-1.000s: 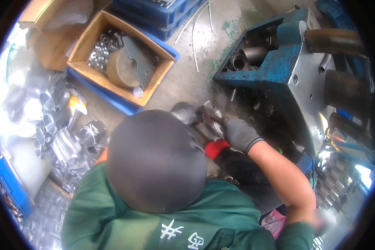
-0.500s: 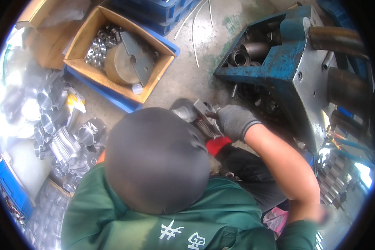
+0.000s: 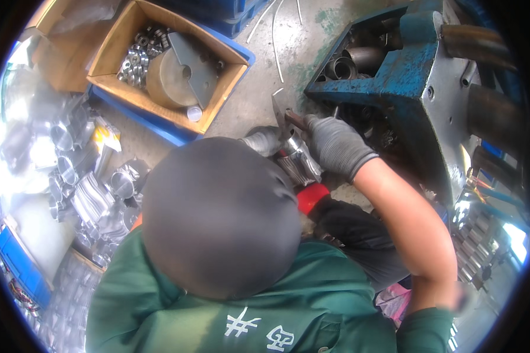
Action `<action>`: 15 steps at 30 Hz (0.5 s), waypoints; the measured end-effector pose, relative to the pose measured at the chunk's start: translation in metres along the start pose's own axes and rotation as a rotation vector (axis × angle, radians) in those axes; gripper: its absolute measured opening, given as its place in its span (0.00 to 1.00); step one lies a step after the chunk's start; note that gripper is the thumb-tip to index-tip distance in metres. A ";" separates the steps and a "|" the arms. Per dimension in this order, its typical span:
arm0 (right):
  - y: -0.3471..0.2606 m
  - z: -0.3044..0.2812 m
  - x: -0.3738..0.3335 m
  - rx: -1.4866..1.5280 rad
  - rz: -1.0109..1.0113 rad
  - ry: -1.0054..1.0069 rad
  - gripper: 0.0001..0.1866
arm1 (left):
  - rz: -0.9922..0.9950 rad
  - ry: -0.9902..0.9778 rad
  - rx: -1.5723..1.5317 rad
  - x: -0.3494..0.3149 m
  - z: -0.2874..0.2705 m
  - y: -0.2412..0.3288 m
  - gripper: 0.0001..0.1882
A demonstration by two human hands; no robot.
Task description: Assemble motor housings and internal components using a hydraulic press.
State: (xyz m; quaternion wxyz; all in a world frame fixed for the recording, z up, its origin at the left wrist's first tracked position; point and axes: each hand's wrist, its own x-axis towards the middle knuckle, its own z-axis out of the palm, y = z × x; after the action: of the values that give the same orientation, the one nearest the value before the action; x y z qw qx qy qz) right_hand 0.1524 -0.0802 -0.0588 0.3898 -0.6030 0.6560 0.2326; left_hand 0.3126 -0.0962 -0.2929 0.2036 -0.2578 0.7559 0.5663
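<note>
My right hand (image 3: 335, 141), in a grey knit glove, is closed round the brown handle of a pointed, flat-bladed tool (image 3: 278, 112). Its exact kind is unclear. The blade points up and away, just over the open end of a shiny metal tube (image 3: 299, 159). On the tube's left side, my left hand (image 3: 262, 141), also gloved in grey, is closed against it; a dark rounded cap (image 3: 218, 217) hides the wrist and part of the fingers. Red cloth (image 3: 312, 197) and a dark trouser leg (image 3: 353, 229) lie just below the tube.
Ahead on the left, a cardboard box (image 3: 227, 100) holds small metal rings and a round block with a plate, on a blue crate (image 3: 141, 120). A blue metal machine (image 3: 388, 88) with pipe pieces stands at right. Shiny tube parts (image 3: 91, 200) are heaped at left.
My right hand and the tool have moved a little up and away, and the blade now stands more upright. More of the tube's open end shows.
</note>
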 end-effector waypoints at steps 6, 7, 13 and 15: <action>0.011 0.030 0.003 -0.127 0.030 -0.389 0.25 | 0.134 0.053 -0.405 -0.005 -0.026 0.012 0.16; 0.012 0.023 0.000 -0.051 0.020 -0.350 0.26 | 0.155 0.058 -0.507 -0.012 -0.022 0.005 0.16; 0.077 0.061 -0.043 0.292 0.097 0.146 0.28 | 0.102 0.110 -0.742 0.009 -0.049 0.005 0.19; 0.104 0.085 -0.060 0.303 0.123 0.262 0.28 | 0.151 0.199 -0.731 0.010 -0.050 0.003 0.17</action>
State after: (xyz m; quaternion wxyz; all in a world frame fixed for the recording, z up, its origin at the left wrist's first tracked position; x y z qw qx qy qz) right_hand 0.0689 0.0396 -0.0789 0.3725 -0.5215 0.7640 0.0742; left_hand 0.3018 -0.1449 -0.2829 -0.0182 -0.3105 0.5371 0.7841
